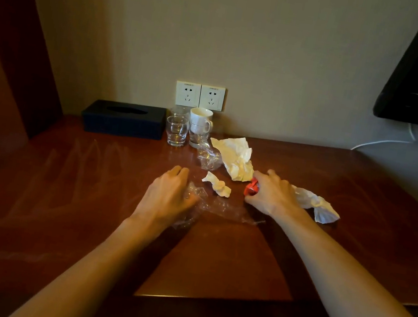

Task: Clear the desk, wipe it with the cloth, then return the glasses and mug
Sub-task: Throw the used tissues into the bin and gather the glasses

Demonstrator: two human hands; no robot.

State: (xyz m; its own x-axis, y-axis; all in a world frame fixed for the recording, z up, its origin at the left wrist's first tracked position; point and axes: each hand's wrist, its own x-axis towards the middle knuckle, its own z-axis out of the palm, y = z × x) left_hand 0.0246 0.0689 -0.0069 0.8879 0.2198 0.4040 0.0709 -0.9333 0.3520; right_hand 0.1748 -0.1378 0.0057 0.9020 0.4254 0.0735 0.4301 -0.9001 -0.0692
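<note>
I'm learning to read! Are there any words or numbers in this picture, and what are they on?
No words here can be read.
Left wall socket: a tiny line of print along its top, too small to read.
Right wall socket: the same tiny print, too small to read.
Mug, tissue box, red thing in the right hand: no writing shows.

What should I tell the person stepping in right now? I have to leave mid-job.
Left hand grips clear plastic wrap. Right hand holds a red scrap.
Crumpled tissues litter the desk. Glasses and mug stand by the wall, beside the tissue box.
Done: clearing barely begun.
Left: remove rubbish, glasses and mug; wipe; return them. No cloth in view.
</note>
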